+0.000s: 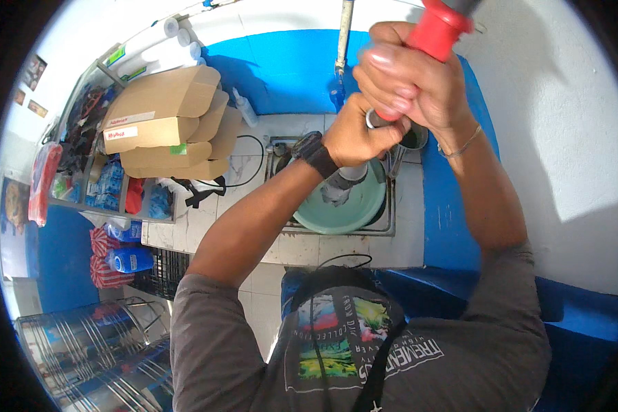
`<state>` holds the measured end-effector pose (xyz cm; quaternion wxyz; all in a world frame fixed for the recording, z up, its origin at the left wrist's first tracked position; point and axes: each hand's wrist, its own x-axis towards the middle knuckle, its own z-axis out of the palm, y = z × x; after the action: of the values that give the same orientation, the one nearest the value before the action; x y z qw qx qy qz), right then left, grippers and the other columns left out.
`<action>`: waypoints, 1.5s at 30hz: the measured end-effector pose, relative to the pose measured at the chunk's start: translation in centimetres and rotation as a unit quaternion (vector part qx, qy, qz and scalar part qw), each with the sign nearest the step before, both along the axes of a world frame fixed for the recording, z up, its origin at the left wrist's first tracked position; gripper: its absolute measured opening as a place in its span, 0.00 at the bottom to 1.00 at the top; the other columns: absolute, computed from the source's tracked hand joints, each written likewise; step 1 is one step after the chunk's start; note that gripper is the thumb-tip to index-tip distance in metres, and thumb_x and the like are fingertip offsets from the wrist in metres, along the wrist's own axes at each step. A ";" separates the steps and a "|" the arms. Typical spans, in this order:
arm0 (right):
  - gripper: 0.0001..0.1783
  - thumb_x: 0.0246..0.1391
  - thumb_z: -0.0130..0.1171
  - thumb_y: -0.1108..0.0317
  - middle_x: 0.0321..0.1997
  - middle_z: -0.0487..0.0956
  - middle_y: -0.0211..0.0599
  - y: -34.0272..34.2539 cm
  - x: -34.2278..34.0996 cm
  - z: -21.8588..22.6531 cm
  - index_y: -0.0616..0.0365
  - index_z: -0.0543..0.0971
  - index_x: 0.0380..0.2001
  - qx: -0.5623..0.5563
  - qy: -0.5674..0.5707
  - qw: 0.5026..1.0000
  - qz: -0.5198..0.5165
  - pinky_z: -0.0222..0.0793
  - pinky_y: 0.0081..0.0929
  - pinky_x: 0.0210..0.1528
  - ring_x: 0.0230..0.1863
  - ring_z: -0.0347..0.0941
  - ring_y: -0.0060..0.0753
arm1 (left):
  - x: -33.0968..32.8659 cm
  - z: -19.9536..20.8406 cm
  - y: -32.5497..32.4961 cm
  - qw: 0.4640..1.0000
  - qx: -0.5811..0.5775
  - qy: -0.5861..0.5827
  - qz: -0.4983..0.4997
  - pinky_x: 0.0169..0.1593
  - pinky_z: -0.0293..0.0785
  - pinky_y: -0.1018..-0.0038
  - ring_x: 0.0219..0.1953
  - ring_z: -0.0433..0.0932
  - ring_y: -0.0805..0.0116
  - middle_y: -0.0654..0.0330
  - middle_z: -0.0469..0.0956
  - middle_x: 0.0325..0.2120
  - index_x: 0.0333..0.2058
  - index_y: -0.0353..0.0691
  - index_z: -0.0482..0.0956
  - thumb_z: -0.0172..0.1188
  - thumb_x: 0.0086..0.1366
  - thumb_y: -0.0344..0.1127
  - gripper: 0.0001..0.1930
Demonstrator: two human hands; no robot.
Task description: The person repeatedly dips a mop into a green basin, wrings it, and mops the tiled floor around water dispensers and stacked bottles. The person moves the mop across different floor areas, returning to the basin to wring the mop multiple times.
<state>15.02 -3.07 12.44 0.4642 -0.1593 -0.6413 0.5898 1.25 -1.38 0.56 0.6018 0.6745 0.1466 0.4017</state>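
Note:
High at the upper right, my right hand (419,86) is wrapped round a red-handled tool (438,33) with a dark end; its far end runs out of the picture, so its kind is unclear. Just below, my left hand (365,134) closes on a pale cylinder (353,172), whose light rim shows by the thumb. The two hands are close together, and the red part reaches down toward that rim. Under them a pale green basin (343,218) rests on the sink (390,223). A wet-looking grey lump (334,192) lies in it, partly hidden by the cylinder.
Flattened cardboard boxes (161,123) are stacked at the left on a cluttered shelf (132,214). A clear bottle (246,108) leans by the blue wall. A metal pot (413,139) stands right of the basin. A pipe with a blue valve (338,89) runs down behind. Metal racks (93,343) stand lower left.

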 end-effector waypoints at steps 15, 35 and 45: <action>0.16 0.62 0.71 0.72 0.16 0.76 0.28 0.4 -6.3 -7.4 0.60 0.78 0.21 0.108 0.011 0.842 -0.529 0.63 0.24 0.20 0.16 0.70 0.18 | 1.5 -8.1 1.0 0.918 0.166 0.034 0.360 0.40 0.82 0.64 0.36 0.92 0.59 0.47 0.90 0.31 0.40 0.34 0.88 0.81 0.57 0.37 0.16; 0.19 0.61 0.70 0.69 0.14 0.76 0.27 -0.7 -10.2 -6.3 0.60 0.78 0.17 0.123 0.019 0.867 -0.483 0.64 0.25 0.20 0.15 0.70 0.18 | -1.4 -7.6 0.2 0.868 0.176 0.025 0.463 0.36 0.82 0.56 0.37 0.90 0.39 0.39 0.87 0.29 0.33 0.32 0.87 0.82 0.56 0.41 0.18; 0.19 0.61 0.70 0.70 0.13 0.75 0.26 -4.4 -16.2 -4.7 0.60 0.78 0.16 0.183 0.009 0.849 -0.496 0.63 0.25 0.20 0.16 0.69 0.17 | -6.0 -6.3 -3.0 0.854 0.178 -0.027 0.488 0.37 0.82 0.58 0.39 0.91 0.40 0.40 0.87 0.29 0.32 0.32 0.86 0.82 0.55 0.39 0.17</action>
<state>-1.16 -7.48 7.74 0.7215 -0.3631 -0.5689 0.1547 -4.72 -4.39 -5.72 0.2018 0.6007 0.3664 0.6813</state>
